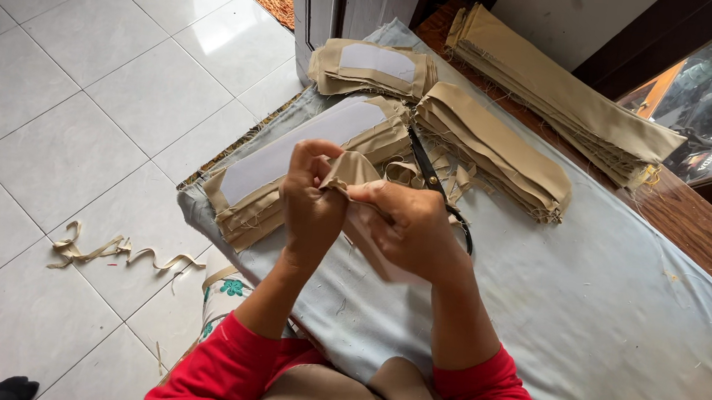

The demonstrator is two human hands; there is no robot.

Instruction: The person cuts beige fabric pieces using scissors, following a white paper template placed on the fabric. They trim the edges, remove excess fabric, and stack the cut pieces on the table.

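Tan fabric piece (350, 170) is what I see pinched between both hands, held up just above the grey table cover (603, 316), in front of the stacks. Going by size: I count one covered table and four stacks of tan cut fabric on it, a long stack (554, 93) by the wall, a folded stack (498, 148) in the middle, a stack topped with white lining (290, 164) under the hands, and a smaller stack (372, 68) behind. One pair of black scissors (427, 168) lies beside the right hand. My left hand (310, 209) and right hand (409, 230) both have fingers curled tight on the piece. One strip of scrap (111, 251) lies on the tiled floor.
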